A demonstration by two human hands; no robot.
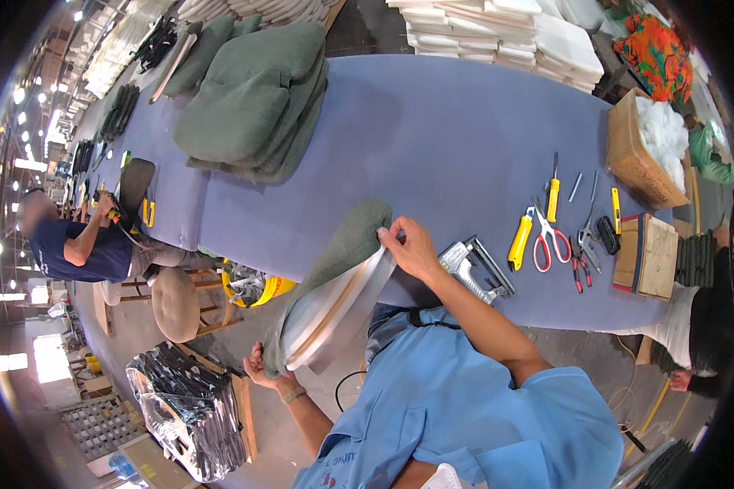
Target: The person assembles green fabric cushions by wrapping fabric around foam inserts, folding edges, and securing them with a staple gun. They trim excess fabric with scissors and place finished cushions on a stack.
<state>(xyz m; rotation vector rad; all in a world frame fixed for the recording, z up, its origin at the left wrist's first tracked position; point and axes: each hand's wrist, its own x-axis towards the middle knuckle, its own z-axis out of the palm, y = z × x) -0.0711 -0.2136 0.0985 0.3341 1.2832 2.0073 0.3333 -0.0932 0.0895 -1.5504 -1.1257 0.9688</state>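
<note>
A curved panel [324,273] is tilted at the table's near edge, in front of my body. Dark green fabric covers its outer side; the inner side shows a pale lining and a wood-coloured strip. My right hand [408,247] pinches the fabric edge near the panel's upper end. At the lower end my left hand [267,372] grips the panel's edge, its fingers partly hidden behind it. A silver staple gun [475,270] lies on the table just right of my right forearm.
On the blue-grey table [432,138] lie red-handled scissors [550,240], a yellow cutter [520,241], a screwdriver [553,196] and pliers. Green cushions [253,98] are stacked at the back left. Boxes [646,257] stand right. A co-worker [81,236] holds a tool at left.
</note>
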